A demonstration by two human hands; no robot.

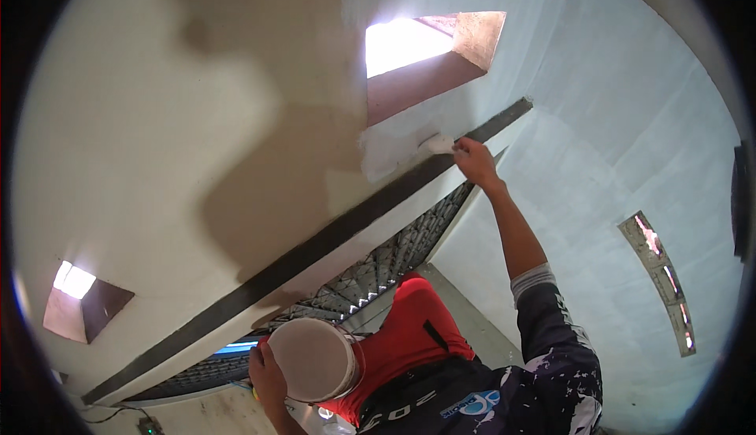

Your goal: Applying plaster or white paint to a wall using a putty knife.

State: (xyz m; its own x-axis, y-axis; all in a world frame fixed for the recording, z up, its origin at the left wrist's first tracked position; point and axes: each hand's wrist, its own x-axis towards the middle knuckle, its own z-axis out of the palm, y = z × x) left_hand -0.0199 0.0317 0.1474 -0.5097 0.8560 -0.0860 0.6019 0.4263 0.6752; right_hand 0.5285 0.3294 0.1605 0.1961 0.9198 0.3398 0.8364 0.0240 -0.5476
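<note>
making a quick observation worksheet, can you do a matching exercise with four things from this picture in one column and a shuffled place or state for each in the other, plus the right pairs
Things
1. small white hand tool
2. off-white round bucket
3. long straight dark grey strip
4. larger pinkish-sided opening

Places and states
A. runs slantwise across the picture, from lower left to upper right
B. held at the side by the left hand
C. bright with light, near the top of the picture
D. held in the right hand

Right pairs
1-D, 2-B, 3-A, 4-C
</note>
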